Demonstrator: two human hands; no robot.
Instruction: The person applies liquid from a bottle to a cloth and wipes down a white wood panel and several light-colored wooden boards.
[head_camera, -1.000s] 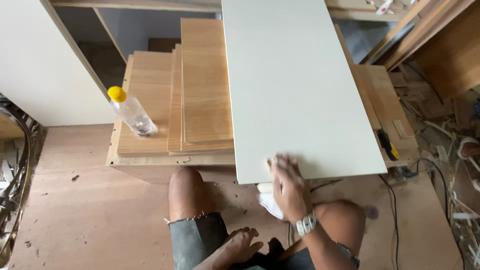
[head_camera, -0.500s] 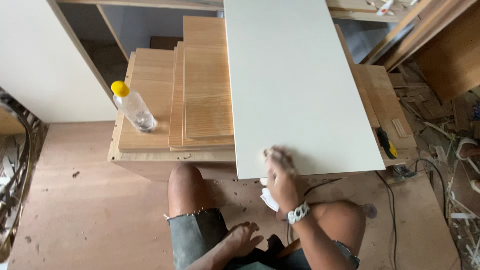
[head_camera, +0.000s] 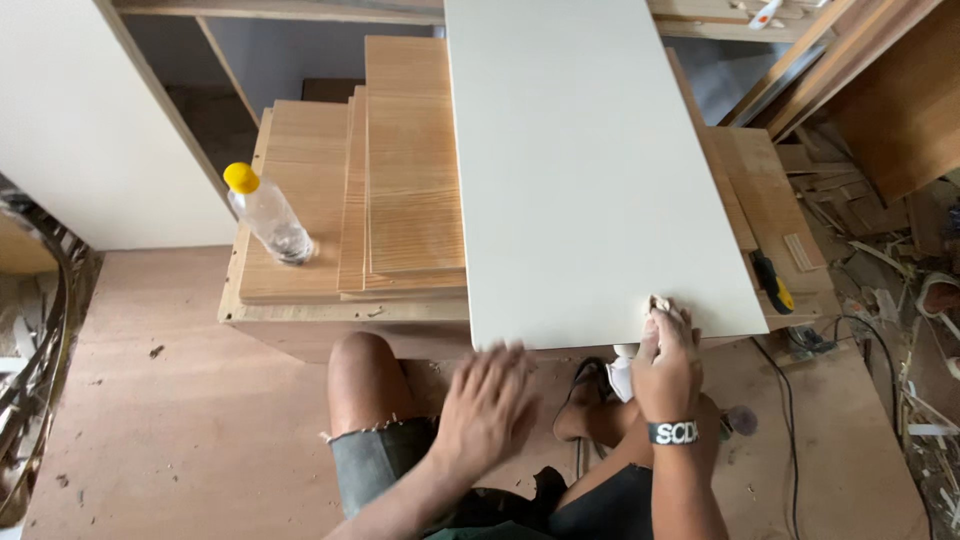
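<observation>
A large off-white panel (head_camera: 590, 170) lies flat over a stack of wooden boards (head_camera: 410, 180). My right hand (head_camera: 665, 365), with a wristband on the wrist, rests at the panel's near edge toward its right corner, pressing a small tan piece, perhaps sandpaper (head_camera: 660, 305), against the surface. My left hand (head_camera: 485, 405) hovers just below the panel's near edge, fingers spread and blurred, holding nothing. My bare knee (head_camera: 365, 380) is under the bench edge.
A clear plastic bottle with a yellow cap (head_camera: 268, 215) stands on the boards at left. A yellow-handled tool (head_camera: 772, 282) lies right of the panel. Wood offcuts and cables (head_camera: 880, 300) litter the floor at right. A white cabinet wall (head_camera: 90, 130) stands at left.
My right hand slid rightward along the panel's near edge toward the corner. My left hand came up from my lap toward the panel's edge.
</observation>
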